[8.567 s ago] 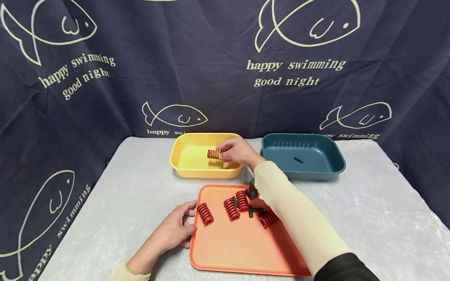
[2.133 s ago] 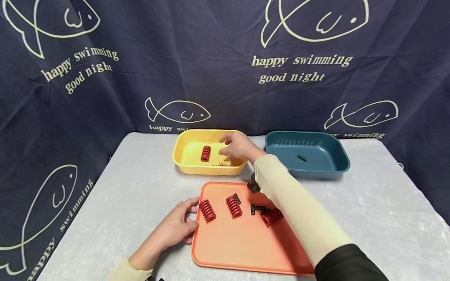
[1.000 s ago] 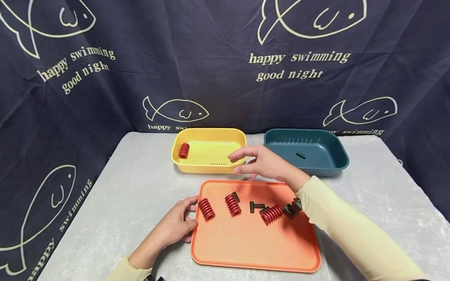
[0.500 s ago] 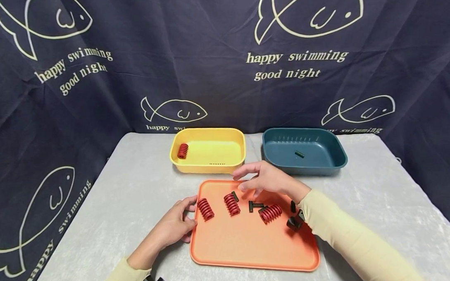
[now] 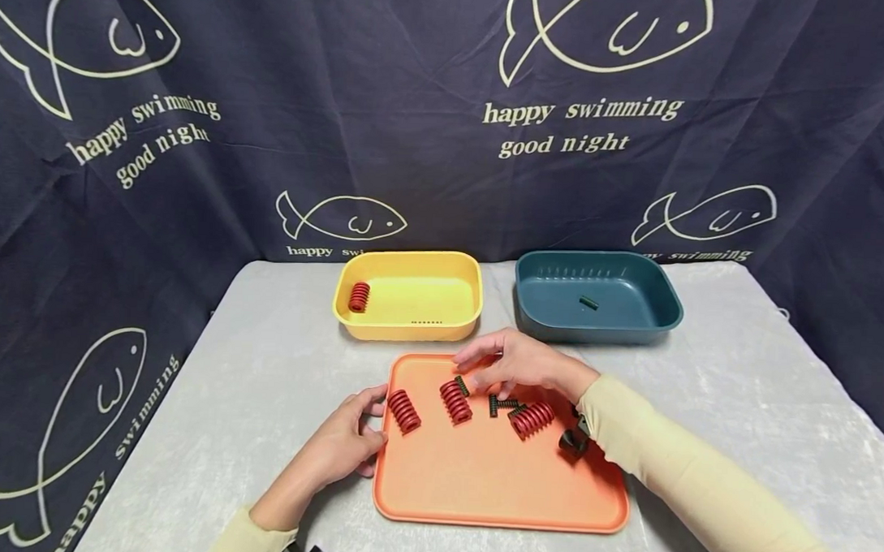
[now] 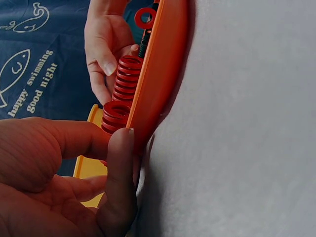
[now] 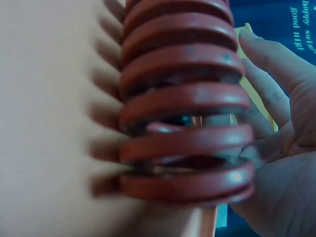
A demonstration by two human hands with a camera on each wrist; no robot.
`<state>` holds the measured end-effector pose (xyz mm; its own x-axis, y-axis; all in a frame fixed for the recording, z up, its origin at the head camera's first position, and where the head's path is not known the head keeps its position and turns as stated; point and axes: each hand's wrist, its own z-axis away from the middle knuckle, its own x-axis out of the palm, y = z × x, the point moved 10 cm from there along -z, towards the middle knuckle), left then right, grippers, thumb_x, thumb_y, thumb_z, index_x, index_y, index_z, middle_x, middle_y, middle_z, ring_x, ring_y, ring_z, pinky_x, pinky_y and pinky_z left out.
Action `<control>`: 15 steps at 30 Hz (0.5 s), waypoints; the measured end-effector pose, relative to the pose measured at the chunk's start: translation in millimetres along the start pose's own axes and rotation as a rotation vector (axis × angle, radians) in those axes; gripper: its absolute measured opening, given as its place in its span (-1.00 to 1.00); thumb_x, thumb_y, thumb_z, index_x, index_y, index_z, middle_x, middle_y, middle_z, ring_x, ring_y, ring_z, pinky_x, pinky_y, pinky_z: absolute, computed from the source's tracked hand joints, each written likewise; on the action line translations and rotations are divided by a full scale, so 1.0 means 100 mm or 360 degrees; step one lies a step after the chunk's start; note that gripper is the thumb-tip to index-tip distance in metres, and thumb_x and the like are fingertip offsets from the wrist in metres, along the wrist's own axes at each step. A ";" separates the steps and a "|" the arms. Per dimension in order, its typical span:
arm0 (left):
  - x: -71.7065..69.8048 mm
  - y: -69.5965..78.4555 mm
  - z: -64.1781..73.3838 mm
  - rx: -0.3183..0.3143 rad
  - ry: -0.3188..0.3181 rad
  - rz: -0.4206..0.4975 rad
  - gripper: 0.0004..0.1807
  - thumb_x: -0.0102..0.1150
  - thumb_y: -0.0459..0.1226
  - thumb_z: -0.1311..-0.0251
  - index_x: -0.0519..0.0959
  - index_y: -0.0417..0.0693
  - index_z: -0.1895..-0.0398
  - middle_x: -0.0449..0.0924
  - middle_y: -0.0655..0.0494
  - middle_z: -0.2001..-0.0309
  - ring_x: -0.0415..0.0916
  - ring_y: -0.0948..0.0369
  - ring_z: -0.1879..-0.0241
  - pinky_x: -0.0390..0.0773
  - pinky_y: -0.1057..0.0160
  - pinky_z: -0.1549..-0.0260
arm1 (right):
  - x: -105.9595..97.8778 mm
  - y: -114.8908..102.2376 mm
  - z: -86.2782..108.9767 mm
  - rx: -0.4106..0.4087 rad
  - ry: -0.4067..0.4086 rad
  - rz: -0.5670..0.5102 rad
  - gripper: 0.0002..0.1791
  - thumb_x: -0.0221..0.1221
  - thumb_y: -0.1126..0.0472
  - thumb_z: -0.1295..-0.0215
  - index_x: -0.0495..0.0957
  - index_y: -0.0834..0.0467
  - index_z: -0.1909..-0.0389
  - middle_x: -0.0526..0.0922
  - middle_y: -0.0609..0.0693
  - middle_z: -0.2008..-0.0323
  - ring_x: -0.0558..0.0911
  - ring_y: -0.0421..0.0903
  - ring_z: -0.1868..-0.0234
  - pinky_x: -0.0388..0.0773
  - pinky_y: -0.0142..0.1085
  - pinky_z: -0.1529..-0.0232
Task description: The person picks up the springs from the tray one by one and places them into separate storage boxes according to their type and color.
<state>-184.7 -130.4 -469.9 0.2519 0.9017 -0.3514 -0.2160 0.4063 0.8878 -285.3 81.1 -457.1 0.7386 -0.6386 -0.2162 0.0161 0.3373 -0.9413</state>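
Observation:
My left hand (image 5: 344, 437) grips the left rim of an orange tray (image 5: 493, 489), thumb and curled fingers at its edge. Three red coil springs lie on the tray: a left one (image 5: 404, 412), a middle one (image 5: 455, 401) and a right one (image 5: 531, 420), which looms large in the right wrist view. My right hand (image 5: 522, 364) hovers over the tray's far side, fingers apart and holding nothing. Its thumb is close to a small dark green spring (image 5: 462, 385) beside the middle red one. More small dark springs (image 5: 493, 405) lie against the right red spring.
Behind the tray stand a yellow bin (image 5: 411, 333) and a blue bin (image 5: 593, 334). A red spring (image 5: 359, 297) lies at the yellow bin's left end; small dark marks show along its near rim. One small dark spring (image 5: 588, 302) lies in the blue bin.
The right hand has let go of a red spring in the yellow bin, where one rolled left, then moved back over the tray. One fewer red spring is on the tray. The left hand has stayed.

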 end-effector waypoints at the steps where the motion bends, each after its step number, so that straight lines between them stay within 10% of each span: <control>1: 0.00 0.00 0.00 0.0002 0.0000 -0.0001 -0.23 0.17 -0.58 -0.12 0.33 -0.19 -0.49 0.37 -0.13 -0.11 0.50 0.11 0.38 0.69 0.09 0.69 | 0.01 0.00 0.00 -0.0001 -0.0003 0.0006 -0.54 0.42 0.32 -0.24 0.66 0.19 -0.18 0.72 0.07 -0.08 0.65 -0.06 0.45 0.61 -0.33 0.59; 15: 0.01 -0.02 -0.01 -0.0014 -0.0016 0.0013 -0.21 0.17 -0.58 -0.11 0.30 -0.22 -0.50 0.36 -0.15 -0.12 0.51 0.11 0.39 0.70 0.06 0.67 | 0.09 -0.02 -0.06 -0.0012 0.0070 0.0183 -0.59 0.42 0.40 -0.17 0.74 0.10 -0.07 0.73 -0.01 0.04 0.59 -0.15 0.50 0.55 -0.33 0.65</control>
<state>-185.0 -129.8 -472.2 0.2597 0.9036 -0.3407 -0.2266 0.4000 0.8881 -282.7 70.9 -458.7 0.7048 -0.6258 -0.3342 -0.0724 0.4051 -0.9114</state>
